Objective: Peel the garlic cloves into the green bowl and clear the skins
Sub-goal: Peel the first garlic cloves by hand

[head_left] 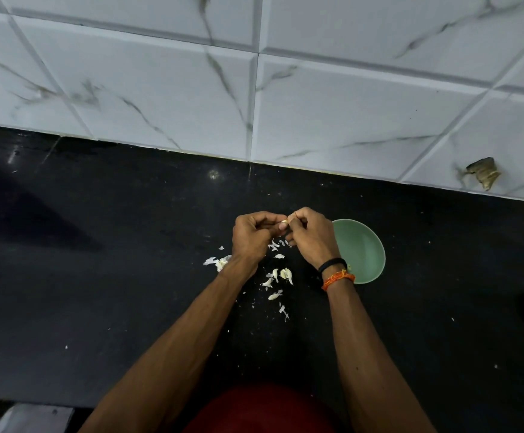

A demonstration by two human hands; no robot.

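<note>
1. White marble-veined wall tiles (161, 89) fill the upper half of the frame; a black surface (98, 276) fills the lower half.
2. Green bowl (360, 248), right of centre, on the surface just beside the right wrist. No peeled cloves visible in the part that shows.
3. Left hand (251, 239) and right hand (309, 237) meet at frame centre, raised over the surface. Both grips closed tight, fingertips pinching one garlic clove (284, 220) between them.
4. Loose cloves and skins (281, 276) scattered below the hands; another clump (220, 262) lies left of the left wrist.
5. Step in hand, by my reading: stripping skin from the held clove. To do it well: left grip steadies the clove, right thumbnail lifts the skin at the tip and pulls along its length; keep hands over the existing litter so skins land together; drop the bare clove into the bowl, not the skins.
</note>
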